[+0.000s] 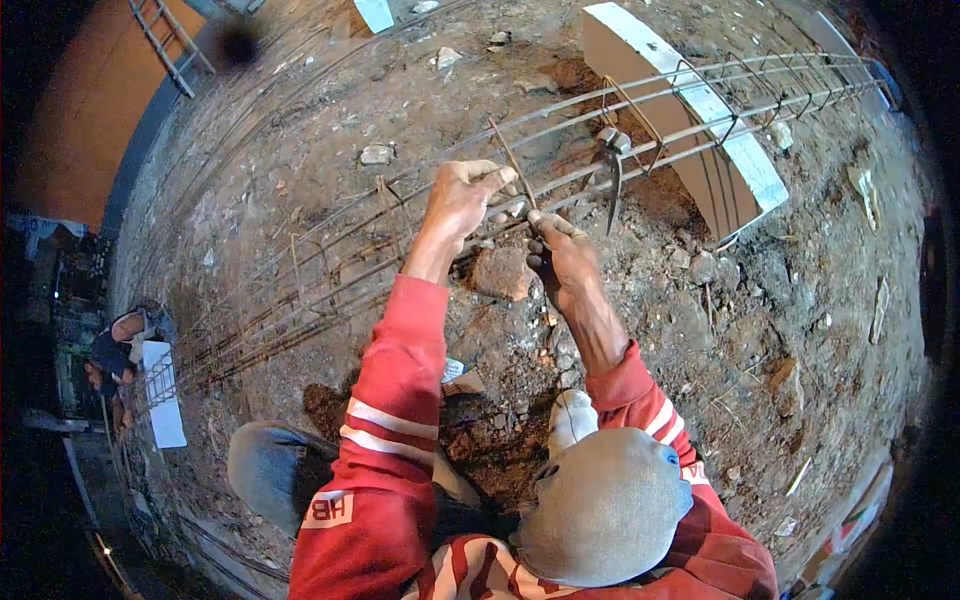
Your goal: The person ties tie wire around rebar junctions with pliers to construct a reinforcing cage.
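Note:
A long cage of steel rebar [690,133] runs from the lower left to the upper right in front of me, with square stirrups along it. My left hand [466,200] is closed at a stirrup [510,150], fingers pinched against its side. Lower on the same stirrup, where it meets a long bar, my right hand [570,258] pinches with thumb and fingers. Whether a thin wire is between the fingertips is too small to tell. A pair of pincers [615,172] hangs over the bars just right of my hands.
Under the cage's right part stands a large pale block [755,172]. Another white block [164,400] supports the far left end, beside another person [118,350]. A stone [502,273] lies below my hands on rough, rubble-strewn soil. A ladder [172,45] leans at the upper left.

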### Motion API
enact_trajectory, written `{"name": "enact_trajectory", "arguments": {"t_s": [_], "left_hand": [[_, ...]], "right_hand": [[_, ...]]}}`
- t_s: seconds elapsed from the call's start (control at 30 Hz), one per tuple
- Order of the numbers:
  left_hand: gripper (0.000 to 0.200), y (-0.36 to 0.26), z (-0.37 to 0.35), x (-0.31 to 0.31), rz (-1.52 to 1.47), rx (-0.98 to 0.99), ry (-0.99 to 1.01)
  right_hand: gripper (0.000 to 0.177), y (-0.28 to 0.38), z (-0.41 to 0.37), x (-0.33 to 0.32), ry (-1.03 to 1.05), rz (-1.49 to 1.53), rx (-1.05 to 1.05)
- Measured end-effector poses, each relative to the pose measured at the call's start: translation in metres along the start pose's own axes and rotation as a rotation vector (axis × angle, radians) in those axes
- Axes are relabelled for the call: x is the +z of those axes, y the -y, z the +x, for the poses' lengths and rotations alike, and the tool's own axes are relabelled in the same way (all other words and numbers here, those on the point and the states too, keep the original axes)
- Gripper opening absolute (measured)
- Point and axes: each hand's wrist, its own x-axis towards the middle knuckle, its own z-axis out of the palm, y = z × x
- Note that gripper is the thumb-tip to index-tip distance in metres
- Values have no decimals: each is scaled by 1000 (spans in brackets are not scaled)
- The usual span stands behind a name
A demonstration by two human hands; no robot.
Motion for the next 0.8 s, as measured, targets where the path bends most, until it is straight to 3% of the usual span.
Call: {"name": "enact_trajectory", "arguments": {"t_s": [0.2, 0.33, 0.4, 0.57, 0.63, 0.7, 0.8], "left_hand": [[22, -13, -11, 3, 139, 152, 1], [22, -3, -12, 4, 5, 172, 41], [19, 1, -12, 12, 148, 201, -89], [19, -13, -24, 29, 190, 198, -239], [17, -18, -28, 35, 124, 93, -254], [12, 0, -16, 34, 148, 112, -292], [5, -9, -25, 42, 297, 101, -389]], "right_hand": [[9, -5, 10, -2, 35, 68, -14], [8, -1, 5, 5, -30, 8, -11], [7, -1, 4, 7, -50, -3, -25], [10, -9, 10, 7, -48, -18, -107], [14, -6, 8, 2, -85, -54, -120], [16, 20, -5, -5, -100, -876, -299], [14, 62, -35, 5, -47, -1339, -745]]}}
